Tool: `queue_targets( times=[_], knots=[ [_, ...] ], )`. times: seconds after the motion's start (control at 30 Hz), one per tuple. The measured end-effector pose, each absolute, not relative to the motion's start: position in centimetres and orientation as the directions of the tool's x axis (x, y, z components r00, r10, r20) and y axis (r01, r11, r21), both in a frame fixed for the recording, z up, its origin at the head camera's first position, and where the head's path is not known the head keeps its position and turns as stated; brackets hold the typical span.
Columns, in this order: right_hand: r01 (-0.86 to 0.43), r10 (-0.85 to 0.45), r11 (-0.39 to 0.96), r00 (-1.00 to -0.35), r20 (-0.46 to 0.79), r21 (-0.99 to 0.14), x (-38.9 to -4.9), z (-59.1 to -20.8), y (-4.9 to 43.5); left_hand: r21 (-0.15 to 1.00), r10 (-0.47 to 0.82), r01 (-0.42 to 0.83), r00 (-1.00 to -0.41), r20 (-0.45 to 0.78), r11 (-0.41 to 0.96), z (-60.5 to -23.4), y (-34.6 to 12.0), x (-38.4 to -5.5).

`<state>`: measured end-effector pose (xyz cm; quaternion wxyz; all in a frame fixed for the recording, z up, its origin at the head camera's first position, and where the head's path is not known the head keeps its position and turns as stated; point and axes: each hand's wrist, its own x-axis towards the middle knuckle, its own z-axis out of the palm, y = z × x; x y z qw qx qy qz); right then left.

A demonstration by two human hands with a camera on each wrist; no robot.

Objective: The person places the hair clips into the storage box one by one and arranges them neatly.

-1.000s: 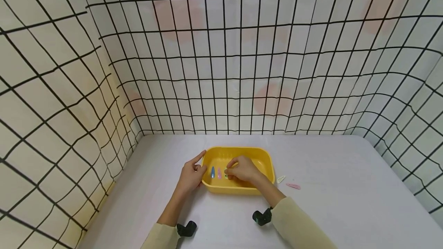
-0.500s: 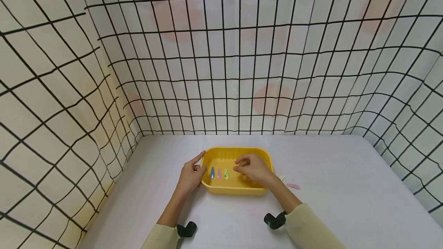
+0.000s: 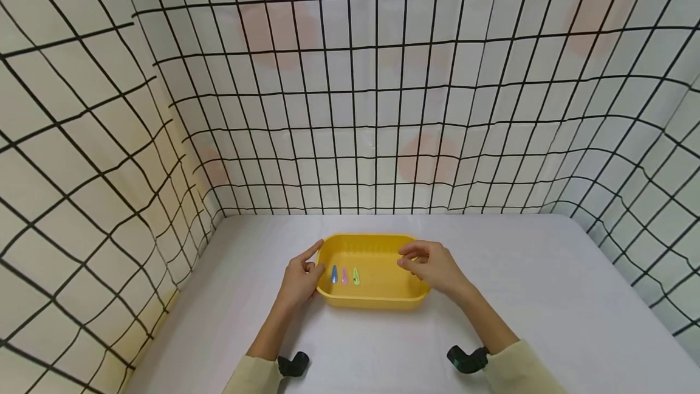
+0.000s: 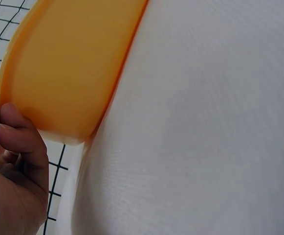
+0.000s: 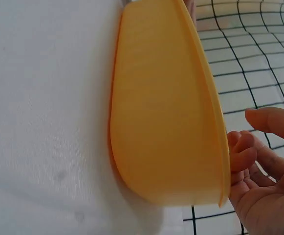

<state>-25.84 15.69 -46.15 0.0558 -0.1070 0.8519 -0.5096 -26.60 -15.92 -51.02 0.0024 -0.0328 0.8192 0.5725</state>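
Observation:
A yellow plastic tray (image 3: 372, 303) lies in the middle of the table. Inside it, toward the left, three snap hair clips stand in a row: a blue hair clip (image 3: 335, 274), a pink hair clip (image 3: 344, 276) and a light green hair clip (image 3: 356, 276). My left hand (image 3: 298, 276) grips the tray's left end, the thumb at the rim and the index finger stretched along the outside. Over the right rim hovers my right hand (image 3: 434, 266), its fingers loosely bent, the thumb (image 5: 269, 120) apart from them and nothing between.
A white cloth (image 3: 262, 230) covers the table. White sheeting with a black grid (image 3: 377, 138) rises behind and on both sides. Each wrist wears a small black camera, seen as the left camera (image 3: 293, 364) and the right camera (image 3: 467, 359).
My right hand has let go of the green hair clip and moved right to the tray's right rim. It now covers the white and pink clips seen earlier on the table. My left hand stays put.

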Motion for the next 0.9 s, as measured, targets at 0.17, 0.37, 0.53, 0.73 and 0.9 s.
queue_targets(
  times=[0.17,0.37,0.53,0.73,0.9],
  knots=[
    [-0.098,-0.213,0.421,-0.977,0.007,-0.902,-25.5,-45.6,17.8,0.938,-0.056,-0.059,-0.998,-0.042,0.342,-51.0,-16.1,-26.6],
    [-0.087,-0.173,0.461,-0.985,0.007,-0.883,-25.2,-46.1,20.6,0.936,-0.061,-0.061,-0.997,-0.042,0.348,-51.1,-16.2,-26.6],
    [-0.072,-0.144,0.497,-0.99,0.0,-0.864,-25.0,-46.9,22.8,0.937,-0.062,-0.069,-0.997,-0.05,0.343,-51.2,-16.3,-26.6],
    [-0.032,-0.124,0.509,-0.992,-0.037,-0.86,-24.1,-48.7,24.9,0.94,-0.049,-0.053,-0.998,-0.039,0.338,-51.9,-16.2,-26.3],
    [-0.032,-0.109,0.548,-0.993,-0.033,-0.836,-23.7,-49.7,25.8,0.942,-0.048,-0.045,-0.998,-0.031,0.332,-51.5,-16.1,-26.6]
  ],
)
